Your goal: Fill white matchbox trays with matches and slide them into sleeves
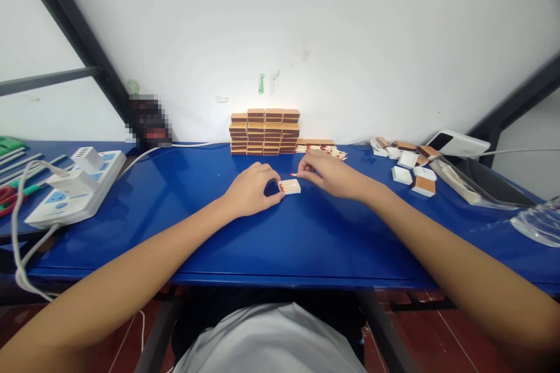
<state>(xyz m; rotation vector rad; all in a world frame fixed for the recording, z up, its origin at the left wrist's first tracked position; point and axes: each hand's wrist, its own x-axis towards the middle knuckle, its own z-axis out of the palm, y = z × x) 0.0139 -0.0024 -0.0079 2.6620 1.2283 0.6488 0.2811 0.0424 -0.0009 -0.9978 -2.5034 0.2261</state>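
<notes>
A small white matchbox tray point(290, 187) with several red-tipped matches in it rests on the blue table. My left hand point(252, 189) grips the tray's left end between thumb and fingers. Just beyond the tray's right side, my right hand point(326, 173) pinches a match point(294, 175), its red head pointing left. Behind my right hand lies a pile of loose matches point(335, 152), partly hidden by the hand. Stacked matchboxes point(265, 133) with brown sides stand against the wall, behind my left hand.
Loose matchbox trays and covers point(408, 159) lie at the right, beside a white device point(459, 144) and a dark pouch point(485, 180). At the left is a power strip point(79, 189) with plugs and cables, near red-handled scissors point(7, 198). Clear plastic point(540, 221) sits at the right edge.
</notes>
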